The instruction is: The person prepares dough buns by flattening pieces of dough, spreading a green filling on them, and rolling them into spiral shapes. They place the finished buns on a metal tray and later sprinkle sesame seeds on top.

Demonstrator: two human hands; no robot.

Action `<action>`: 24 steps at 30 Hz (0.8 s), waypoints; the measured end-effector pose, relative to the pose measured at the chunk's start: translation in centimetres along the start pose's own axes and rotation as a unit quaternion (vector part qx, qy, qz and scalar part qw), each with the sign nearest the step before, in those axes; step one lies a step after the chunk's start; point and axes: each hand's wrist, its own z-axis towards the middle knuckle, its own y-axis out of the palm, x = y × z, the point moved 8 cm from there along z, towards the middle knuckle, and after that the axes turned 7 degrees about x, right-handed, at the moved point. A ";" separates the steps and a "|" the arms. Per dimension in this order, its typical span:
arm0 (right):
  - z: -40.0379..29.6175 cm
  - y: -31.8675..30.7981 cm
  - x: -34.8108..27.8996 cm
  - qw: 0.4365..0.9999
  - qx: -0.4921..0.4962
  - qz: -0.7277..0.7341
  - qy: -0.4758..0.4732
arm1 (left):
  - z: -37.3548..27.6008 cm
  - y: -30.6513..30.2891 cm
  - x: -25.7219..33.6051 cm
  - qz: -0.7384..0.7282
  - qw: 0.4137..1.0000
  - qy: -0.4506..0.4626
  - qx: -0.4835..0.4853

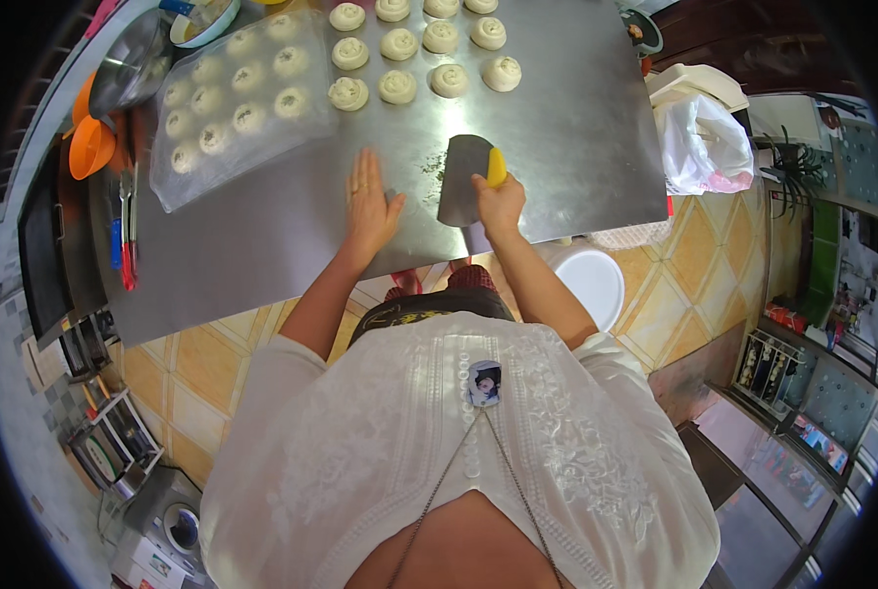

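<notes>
My right hand (501, 205) grips the yellow handle of a broad metal dough scraper (462, 180), whose blade stands over the steel table near its front edge. Small dark green bits (434, 175) lie just left of the blade. My left hand (371, 202), slightly blurred, is held flat over or on the table with the thumb apart and nothing in it. Beyond my hands, coiled dough rolls (450, 80) sit in rows on the metal. At the upper left, more dough pieces (291, 101) with dark specks on top lie under a clear plastic sheet (218, 180).
Red-handled tongs (127, 228), an orange bowl (91, 147) and a large steel bowl (131, 66) are at the left. A white plastic bag (704, 147) is beyond the right edge. A white bucket (593, 286) stands below the table's front edge (284, 300).
</notes>
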 end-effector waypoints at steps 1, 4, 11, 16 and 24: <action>0.4 -0.4 -0.4 1.000 -0.002 -0.015 -0.018 | -0.6 -0.5 -1.1 0.019 1.000 -0.008 0.000; 5.2 -3.7 0.9 0.996 -0.049 -0.068 -0.021 | -1.4 -0.9 -2.8 0.077 0.997 -0.024 -0.011; 10.1 -0.1 -3.4 0.967 -0.208 -0.089 -0.115 | 2.3 2.7 2.1 0.035 0.998 0.009 -0.043; 3.7 6.8 -9.1 0.895 -0.333 -0.115 -0.272 | 2.2 1.5 0.7 -0.080 0.997 -0.009 -0.004; 5.3 -4.0 2.9 0.992 -0.126 -0.016 0.005 | 3.3 -0.9 -2.6 0.047 0.998 0.040 -0.030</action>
